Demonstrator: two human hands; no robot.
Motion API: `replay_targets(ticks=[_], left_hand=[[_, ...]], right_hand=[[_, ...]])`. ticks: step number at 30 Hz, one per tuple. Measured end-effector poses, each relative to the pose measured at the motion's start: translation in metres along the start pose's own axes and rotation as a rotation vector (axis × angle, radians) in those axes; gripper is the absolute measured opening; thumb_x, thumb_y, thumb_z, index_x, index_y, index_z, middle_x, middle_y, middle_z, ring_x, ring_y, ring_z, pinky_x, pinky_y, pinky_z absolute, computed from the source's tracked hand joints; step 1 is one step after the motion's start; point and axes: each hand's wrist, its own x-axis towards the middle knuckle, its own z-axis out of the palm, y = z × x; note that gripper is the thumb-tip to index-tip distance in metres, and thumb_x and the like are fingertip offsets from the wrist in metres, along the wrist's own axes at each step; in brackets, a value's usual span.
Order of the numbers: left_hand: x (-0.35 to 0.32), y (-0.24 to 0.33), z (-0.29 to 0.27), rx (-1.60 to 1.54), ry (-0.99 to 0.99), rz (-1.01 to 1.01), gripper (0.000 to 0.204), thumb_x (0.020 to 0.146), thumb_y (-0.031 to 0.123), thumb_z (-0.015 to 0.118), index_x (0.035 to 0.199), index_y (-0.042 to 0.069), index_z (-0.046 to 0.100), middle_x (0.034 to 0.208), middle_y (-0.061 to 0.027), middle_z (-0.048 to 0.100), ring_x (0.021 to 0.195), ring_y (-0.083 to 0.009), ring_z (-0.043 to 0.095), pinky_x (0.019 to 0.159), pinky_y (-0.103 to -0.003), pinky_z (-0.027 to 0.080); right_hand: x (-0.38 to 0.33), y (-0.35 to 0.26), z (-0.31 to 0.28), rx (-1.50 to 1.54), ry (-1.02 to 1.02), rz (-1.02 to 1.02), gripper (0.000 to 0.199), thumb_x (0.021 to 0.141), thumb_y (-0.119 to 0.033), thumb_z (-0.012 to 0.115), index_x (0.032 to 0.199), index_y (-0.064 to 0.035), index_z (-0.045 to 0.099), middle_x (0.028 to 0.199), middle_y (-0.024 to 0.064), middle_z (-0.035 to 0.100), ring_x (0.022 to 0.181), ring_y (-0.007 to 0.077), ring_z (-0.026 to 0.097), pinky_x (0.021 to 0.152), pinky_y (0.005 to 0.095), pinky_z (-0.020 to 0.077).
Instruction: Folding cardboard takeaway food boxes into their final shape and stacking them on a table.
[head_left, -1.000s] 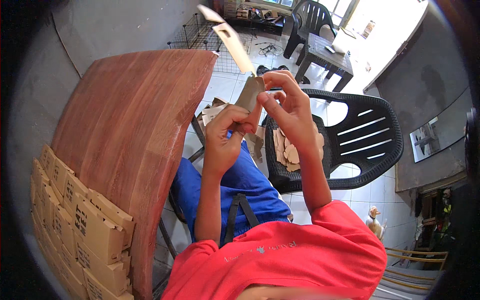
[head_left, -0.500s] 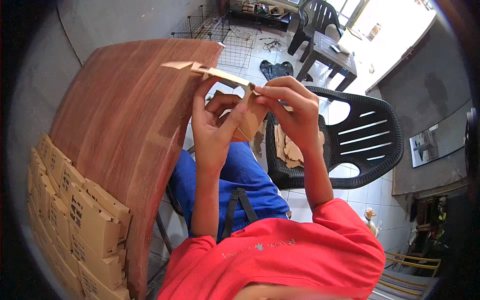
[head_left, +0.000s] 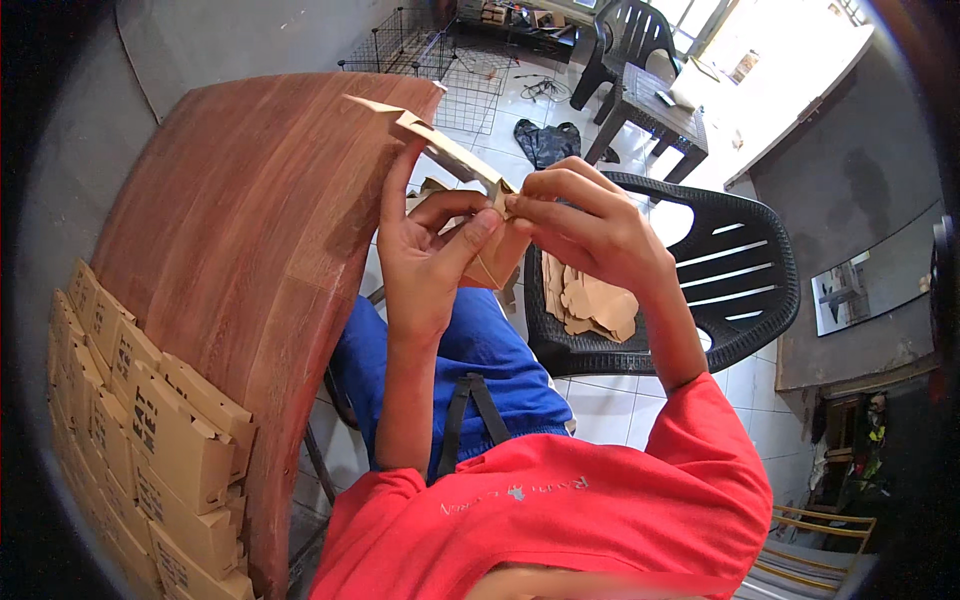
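Observation:
Between my hands is a partly folded brown cardboard box (head_left: 455,152), held up above my lap with one flap sticking out toward the far left. My left hand (head_left: 430,235) grips it from the left, the thumb pressing near a corner and the forefinger reaching up along the edge. At the box's right corner, my right hand (head_left: 590,220) pinches the cardboard between thumb and fingers. Part of the box is hidden behind my fingers.
A brown wooden table (head_left: 240,190) stands at left, with stacked folded cardboard boxes (head_left: 185,430) at its near end. Flat cardboard pieces (head_left: 590,305) lie on a black plastic chair (head_left: 730,260) to the right. A wire pen (head_left: 430,60) and dark table (head_left: 655,110) stand farther off.
The box has tilted, its right side lower. My right hand has shifted its grip on the corner, its wrist and forearm swinging right. My left hand stays on the box.

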Motion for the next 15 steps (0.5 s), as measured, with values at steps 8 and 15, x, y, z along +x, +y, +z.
replay_targets(ticks=[8, 15], left_hand=[[0.001, -0.009, 0.000, 0.122, -0.070, 0.096, 0.087, 0.083, -0.010, 0.070, 0.154, 0.007, 0.023, 0.098, -0.0097, 0.066, 0.098, -0.0164, 0.066, 0.094, -0.031, 0.051], [0.004, -0.023, -0.003, 0.011, -0.079, -0.018, 0.080, 0.086, -0.007, 0.068, 0.152, 0.006, 0.026, 0.095, -0.0068, 0.064, 0.099, -0.0167, 0.066, 0.091, -0.029, 0.051]], right_hand=[[-0.005, -0.003, 0.020, 0.316, 0.213, 0.329, 0.014, 0.078, -0.004, 0.078, 0.083, 0.0002, 0.066, 0.088, 0.0096, 0.065, 0.079, 0.0241, 0.065, 0.068, 0.0324, 0.0529], [-0.025, -0.008, 0.044, 0.211, 0.365, 0.434, 0.015, 0.078, -0.006, 0.079, 0.088, 0.0007, 0.070, 0.092, 0.0109, 0.066, 0.081, 0.0249, 0.066, 0.070, 0.0329, 0.0523]])
